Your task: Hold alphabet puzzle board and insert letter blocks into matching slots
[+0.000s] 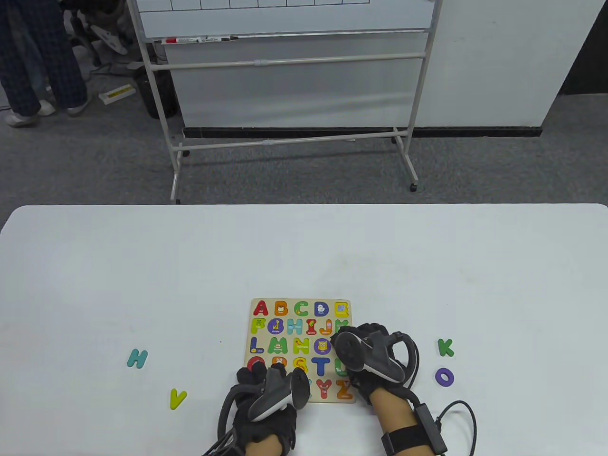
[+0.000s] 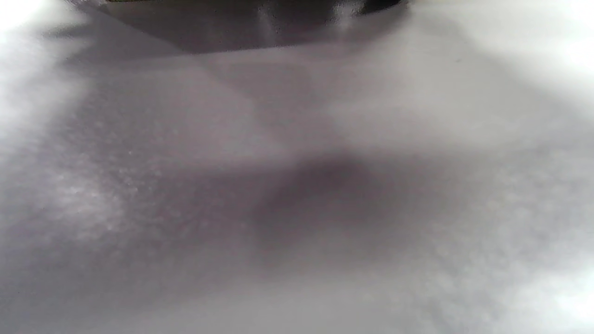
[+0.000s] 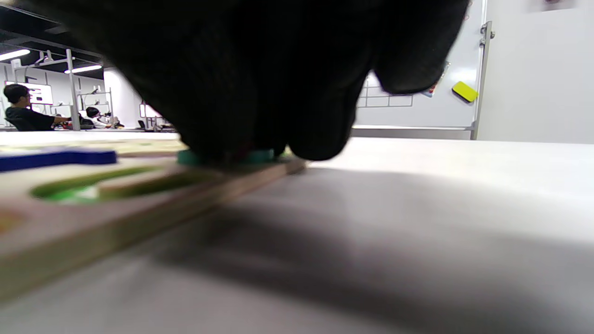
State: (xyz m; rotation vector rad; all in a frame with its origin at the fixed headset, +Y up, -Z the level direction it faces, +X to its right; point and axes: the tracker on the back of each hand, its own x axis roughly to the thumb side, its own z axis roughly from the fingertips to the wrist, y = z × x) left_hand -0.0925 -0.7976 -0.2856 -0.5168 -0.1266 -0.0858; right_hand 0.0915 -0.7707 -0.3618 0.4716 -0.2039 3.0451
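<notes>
The left hand (image 1: 266,399) is covering the near-left corner of the puzzle board (image 1: 285,304), and the right hand (image 1: 368,356) is hiding its right-edge slots. The left wrist view is showing only blurred grey table. In the right wrist view, dark fingers (image 3: 260,83) are masking most of a green block (image 3: 227,157).

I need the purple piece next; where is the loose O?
In the table view, the purple O lies on the table right of the board, just below the green K.
</notes>
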